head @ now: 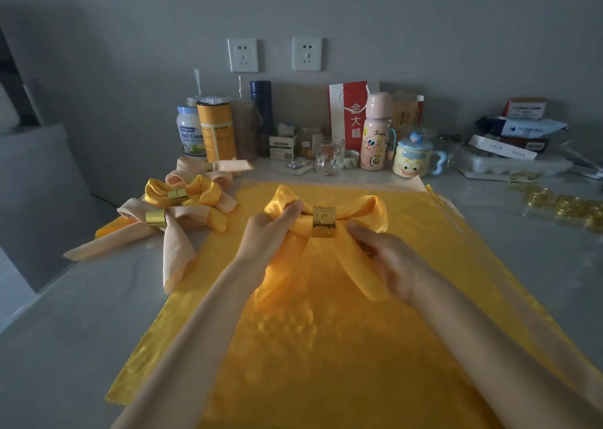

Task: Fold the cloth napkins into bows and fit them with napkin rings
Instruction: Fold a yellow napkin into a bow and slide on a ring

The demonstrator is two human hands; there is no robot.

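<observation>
— Where's the yellow bow napkin (359, 210)?
— Middle of the desk (65, 330), on a flat yellow cloth (326, 363), with a gold ring (324, 221) round its centre.
— And the hands?
— The left hand (270, 229) has its grip pinching the left loop; the right hand (388, 259) has its grip curled round the right tail. Finished bows (199, 188) lie far left.

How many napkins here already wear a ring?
4: held yellow bow, centre; left yellow bow; front peach bow beside it; back peach bow near the jars. Others may be hidden.
</observation>
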